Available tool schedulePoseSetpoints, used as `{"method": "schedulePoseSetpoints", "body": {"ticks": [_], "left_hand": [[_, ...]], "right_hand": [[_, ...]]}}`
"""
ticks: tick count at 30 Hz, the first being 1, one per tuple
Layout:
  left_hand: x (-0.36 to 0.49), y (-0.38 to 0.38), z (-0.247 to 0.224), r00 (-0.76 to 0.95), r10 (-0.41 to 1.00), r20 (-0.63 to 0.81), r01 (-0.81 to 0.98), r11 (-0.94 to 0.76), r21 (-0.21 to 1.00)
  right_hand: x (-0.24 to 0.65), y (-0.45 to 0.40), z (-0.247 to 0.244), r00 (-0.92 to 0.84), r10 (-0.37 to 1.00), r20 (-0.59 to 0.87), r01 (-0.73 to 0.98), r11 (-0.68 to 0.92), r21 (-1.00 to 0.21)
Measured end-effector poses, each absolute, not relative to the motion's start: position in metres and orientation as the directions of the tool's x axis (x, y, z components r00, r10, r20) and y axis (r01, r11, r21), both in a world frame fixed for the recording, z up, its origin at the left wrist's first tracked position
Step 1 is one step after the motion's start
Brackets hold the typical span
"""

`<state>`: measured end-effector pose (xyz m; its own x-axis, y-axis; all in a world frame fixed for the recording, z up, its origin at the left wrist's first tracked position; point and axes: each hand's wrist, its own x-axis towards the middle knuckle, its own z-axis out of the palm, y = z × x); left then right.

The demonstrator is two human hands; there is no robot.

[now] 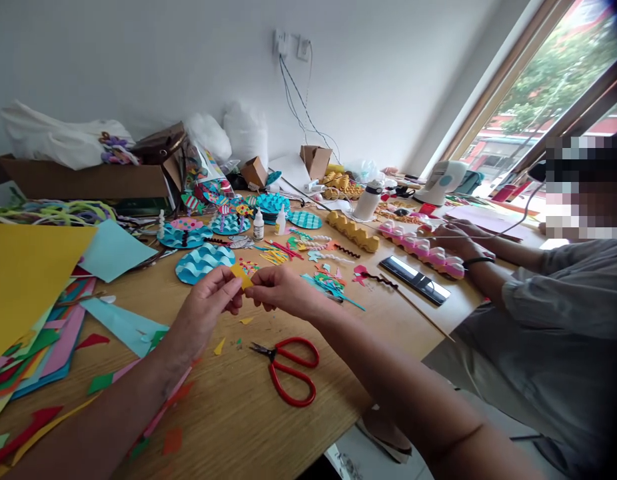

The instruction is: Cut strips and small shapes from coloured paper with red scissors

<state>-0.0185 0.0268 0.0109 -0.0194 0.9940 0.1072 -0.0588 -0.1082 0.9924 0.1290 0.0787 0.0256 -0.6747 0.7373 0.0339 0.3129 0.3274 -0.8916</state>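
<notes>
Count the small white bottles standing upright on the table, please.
2. The first small bottle stands beyond the right hand; the second small bottle stands just right of the first. Others may be hidden behind things.

Right of your right hand (pixel 274 288), you had bare wood (pixel 373 313) to cross, short of the dark slab (pixel 415 280). Red-handled scissors (pixel 273 355) blocked the way between your forearms (pixel 361 333); a blue disc (pixel 205 263) lay beyond your left hand (pixel 214 293), perhaps touching it.

A bright, brown-framed window (pixel 531 100) stands beside a white wall (pixel 178 60).
</notes>
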Motion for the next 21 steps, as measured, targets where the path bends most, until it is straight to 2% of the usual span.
{"method": "schedulePoseSetpoints", "body": {"ticks": [3, 5, 7, 9, 12, 15, 17, 19, 21], "left_hand": [[-0.016, 0.026, 0.012, 0.002, 0.988, 0.152, 0.054, -0.152, 0.987], [-0.015, 0.025, 0.013, -0.006, 0.986, 0.167, 0.066, -0.166, 0.984], [-0.015, 0.026, 0.013, -0.029, 0.986, 0.167, 0.042, -0.165, 0.985], [-0.016, 0.026, 0.014, -0.053, 0.987, 0.154, 0.006, -0.154, 0.988], [-0.018, 0.027, 0.014, -0.066, 0.99, 0.126, -0.043, -0.129, 0.991], [-0.019, 0.026, 0.015, -0.065, 0.992, 0.112, -0.068, -0.116, 0.991], [-0.02, 0.026, 0.017, -0.073, 0.992, 0.105, -0.075, -0.111, 0.991], [-0.02, 0.025, 0.018, -0.082, 0.992, 0.099, -0.078, -0.105, 0.991], [-0.02, 0.024, 0.019, -0.086, 0.991, 0.098, -0.08, -0.105, 0.991]], "right_hand": [[0.137, 0.07, 0.029, -0.645, 0.764, 0.019, 0.376, 0.339, -0.862], [0.147, 0.057, 0.031, -0.628, 0.778, 0.031, 0.491, 0.427, -0.759], [0.16, 0.04, 0.029, -0.617, 0.786, 0.041, 0.665, 0.548, -0.508], [0.171, 0.022, 0.023, -0.644, 0.764, -0.049, 0.747, 0.613, -0.255], [0.178, 0.0, 0.009, -0.648, 0.735, -0.199, 0.761, 0.637, -0.123], [0.175, -0.009, -0.002, -0.596, 0.77, -0.225, 0.8, 0.594, -0.088], [0.174, -0.008, -0.004, -0.597, 0.775, -0.206, 0.802, 0.585, -0.121], [0.176, -0.001, -0.002, -0.588, 0.793, -0.162, 0.806, 0.555, -0.207], [0.182, 0.009, 0.001, -0.56, 0.823, -0.099, 0.78, 0.483, -0.397]]}}
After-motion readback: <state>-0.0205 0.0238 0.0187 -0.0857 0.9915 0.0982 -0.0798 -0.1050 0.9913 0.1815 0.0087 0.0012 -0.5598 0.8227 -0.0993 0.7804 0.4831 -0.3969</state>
